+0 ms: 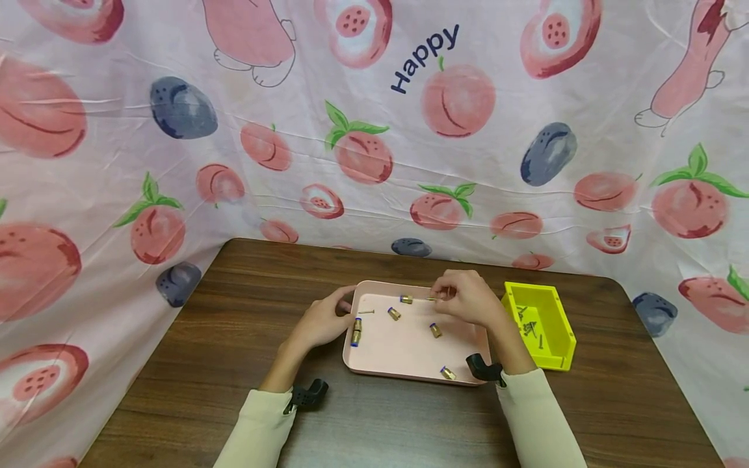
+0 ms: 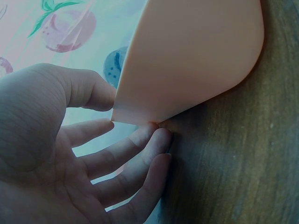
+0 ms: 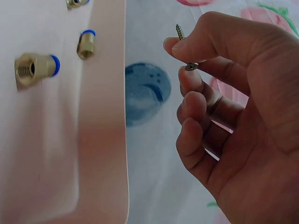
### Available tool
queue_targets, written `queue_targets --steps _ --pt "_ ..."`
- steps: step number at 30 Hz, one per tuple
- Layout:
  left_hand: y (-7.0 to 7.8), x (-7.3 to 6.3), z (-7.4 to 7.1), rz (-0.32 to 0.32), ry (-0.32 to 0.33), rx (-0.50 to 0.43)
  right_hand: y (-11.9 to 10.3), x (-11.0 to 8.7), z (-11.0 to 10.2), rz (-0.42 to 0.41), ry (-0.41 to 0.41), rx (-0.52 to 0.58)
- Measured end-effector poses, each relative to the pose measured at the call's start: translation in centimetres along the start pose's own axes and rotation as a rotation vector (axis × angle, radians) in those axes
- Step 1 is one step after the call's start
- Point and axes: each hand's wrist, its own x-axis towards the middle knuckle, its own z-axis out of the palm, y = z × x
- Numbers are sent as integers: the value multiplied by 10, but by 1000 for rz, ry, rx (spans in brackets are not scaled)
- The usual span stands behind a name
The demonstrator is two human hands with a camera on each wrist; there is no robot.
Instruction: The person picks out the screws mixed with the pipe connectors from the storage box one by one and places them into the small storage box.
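Observation:
My right hand [image 1: 465,300] is above the far right part of a pink tray [image 1: 398,354]. Thumb and forefinger pinch a brass-coloured screw [image 3: 180,31], its pointed end up and its head below the thumb in the right wrist view. At the tray's left side, my left hand [image 1: 320,322] holds the rim, thumb at the edge and fingertips against the outer wall. Several brass fittings with blue collars lie in the tray, among them a fitting [image 1: 435,330] near the middle and another [image 1: 448,373] near the front. One loose screw [image 1: 366,312] lies at the tray's left.
A yellow bin [image 1: 560,331] stands to the right of the tray, with several screws [image 1: 529,328] inside. Both stand on a brown wooden table [image 1: 281,266]. A fruit-patterned cloth [image 1: 374,84] hangs behind and at the sides.

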Motion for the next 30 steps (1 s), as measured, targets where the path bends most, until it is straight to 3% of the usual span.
queue_targets --steps 19,30 --pt "5 -2 -3 3 -2 -6 21 -49 -29 88 182 38" --pt "2 3 -3 -5 -11 11 47 -80 -54 137 296 -59"
